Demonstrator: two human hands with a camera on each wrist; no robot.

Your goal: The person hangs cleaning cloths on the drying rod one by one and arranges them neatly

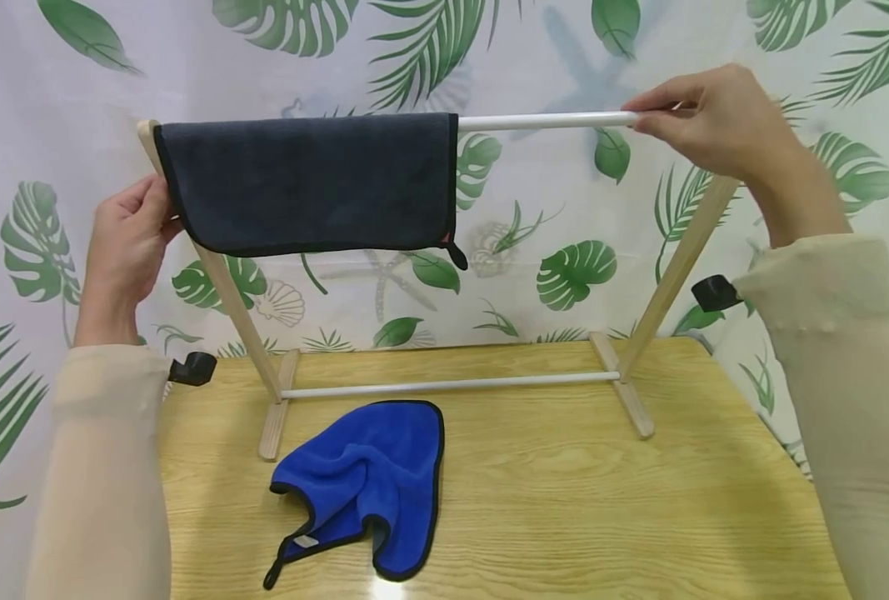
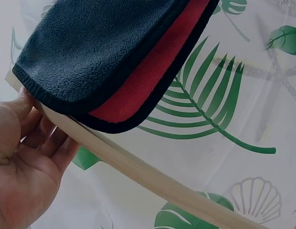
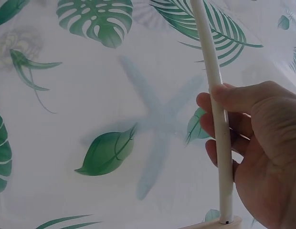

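A dark grey towel (image 1: pixel 309 183) with black trim hangs folded over the white top rod (image 1: pixel 541 122) of a wooden drying rack, toward its left end. Its red underside shows in the left wrist view. My left hand (image 1: pixel 132 237) grips the rack's left wooden post (image 2: pixel 133 169) beside the towel's edge, with some fingers hidden behind the post. My right hand (image 1: pixel 729 125) holds the top rod near its right end, thumb and fingers round it (image 3: pixel 262 138). On the table below lies a crumpled blue towel (image 1: pixel 384 475) with black trim and a hanging loop.
The rack's right post (image 1: pixel 676 267) leans outward from a wooden foot (image 1: pixel 624 392). A white lower rod (image 1: pixel 451 385) joins the two feet. The wooden table (image 1: pixel 564 500) stands before a leaf-patterned cloth backdrop (image 1: pixel 519 217).
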